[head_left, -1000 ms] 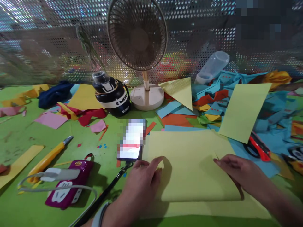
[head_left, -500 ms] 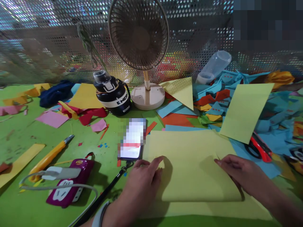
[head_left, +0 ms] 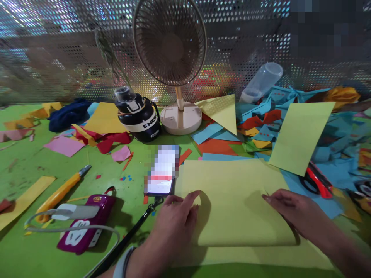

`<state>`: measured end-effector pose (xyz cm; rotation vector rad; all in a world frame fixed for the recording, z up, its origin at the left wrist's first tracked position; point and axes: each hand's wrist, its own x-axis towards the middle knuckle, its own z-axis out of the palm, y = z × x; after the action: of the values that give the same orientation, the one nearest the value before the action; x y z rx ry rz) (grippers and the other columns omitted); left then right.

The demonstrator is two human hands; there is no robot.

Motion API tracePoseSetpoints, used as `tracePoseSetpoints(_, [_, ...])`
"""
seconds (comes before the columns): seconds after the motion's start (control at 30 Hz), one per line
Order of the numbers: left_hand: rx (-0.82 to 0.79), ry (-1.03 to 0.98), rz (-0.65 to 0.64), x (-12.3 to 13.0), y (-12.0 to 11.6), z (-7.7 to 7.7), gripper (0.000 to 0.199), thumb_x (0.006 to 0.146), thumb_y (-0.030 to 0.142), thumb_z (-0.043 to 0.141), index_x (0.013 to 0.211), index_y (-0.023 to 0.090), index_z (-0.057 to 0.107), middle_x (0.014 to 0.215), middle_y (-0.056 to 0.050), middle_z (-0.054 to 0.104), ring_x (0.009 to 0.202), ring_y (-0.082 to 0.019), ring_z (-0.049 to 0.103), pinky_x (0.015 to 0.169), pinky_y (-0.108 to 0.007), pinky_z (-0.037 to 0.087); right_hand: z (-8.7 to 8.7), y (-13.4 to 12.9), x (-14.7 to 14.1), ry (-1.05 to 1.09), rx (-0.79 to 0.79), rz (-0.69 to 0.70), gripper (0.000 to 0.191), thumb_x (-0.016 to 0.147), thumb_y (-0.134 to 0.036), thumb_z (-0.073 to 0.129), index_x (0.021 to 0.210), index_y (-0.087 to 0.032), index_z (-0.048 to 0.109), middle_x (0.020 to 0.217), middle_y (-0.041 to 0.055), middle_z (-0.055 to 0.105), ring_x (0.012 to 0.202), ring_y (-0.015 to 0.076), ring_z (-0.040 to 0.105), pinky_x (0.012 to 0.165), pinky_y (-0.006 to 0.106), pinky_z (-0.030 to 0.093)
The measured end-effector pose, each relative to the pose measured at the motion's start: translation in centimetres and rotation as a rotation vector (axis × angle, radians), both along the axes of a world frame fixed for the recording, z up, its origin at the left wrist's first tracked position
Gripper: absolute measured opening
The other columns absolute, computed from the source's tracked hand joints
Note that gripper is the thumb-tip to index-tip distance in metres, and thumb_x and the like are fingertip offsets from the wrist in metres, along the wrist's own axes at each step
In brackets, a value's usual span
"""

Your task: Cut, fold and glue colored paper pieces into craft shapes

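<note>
A large yellow sheet of paper (head_left: 232, 208) lies on the green table, its near edge bent over in a rounded fold above another yellow layer. My left hand (head_left: 178, 220) is at the sheet's left side, fingers curled and closed on the paper edge. At the right side my right hand (head_left: 285, 204) pinches the sheet's edge between thumb and fingers. A smaller yellow piece (head_left: 303, 135) stands tilted beyond my right hand. Red-handled scissors (head_left: 320, 181) lie partly under that piece.
A phone (head_left: 162, 170) on a black strap, a purple power block (head_left: 87, 224) and a yellow cutter (head_left: 60, 193) are at left. Behind are a black bottle (head_left: 139, 116), a fan (head_left: 181, 117) and a clear plastic cup (head_left: 265, 79). Coloured paper scraps (head_left: 333, 154) pile up at right.
</note>
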<state>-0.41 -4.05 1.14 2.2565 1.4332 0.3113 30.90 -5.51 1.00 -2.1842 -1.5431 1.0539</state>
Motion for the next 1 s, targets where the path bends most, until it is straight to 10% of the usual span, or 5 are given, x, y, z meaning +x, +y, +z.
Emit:
tracePoseSetpoints(0.53, [0.019,0.003,0.005,0.0,0.1,0.3,0.039,0.087,0.018,0.038,0.119,0.019,0.06,0.059,-0.001,0.07,0.059,-0.02,0.065,0.079,-0.046,0.05,0.1,0.1,-0.5,-0.081,0.043,0.006,0.045,0.077,-0.067,0.05,0.067,-0.024,0.06,0.061,-0.0002,0.065,0.059,0.0181,0.056,0.053,0.027,0.036])
tracePoseSetpoints(1.0, [0.172,0.39,-0.288,0.9,1.8,2.6,0.026,0.084,0.011,0.047,0.104,0.013,0.063,0.111,-0.013,0.066,0.097,-0.027,0.062,0.081,-0.041,0.049,1.1,0.7,-0.7,-0.082,0.202,0.155,0.023,0.08,-0.046,0.055,0.086,-0.023,0.056,0.064,-0.0028,0.062,0.058,0.0149,0.057,0.052,0.024,0.037])
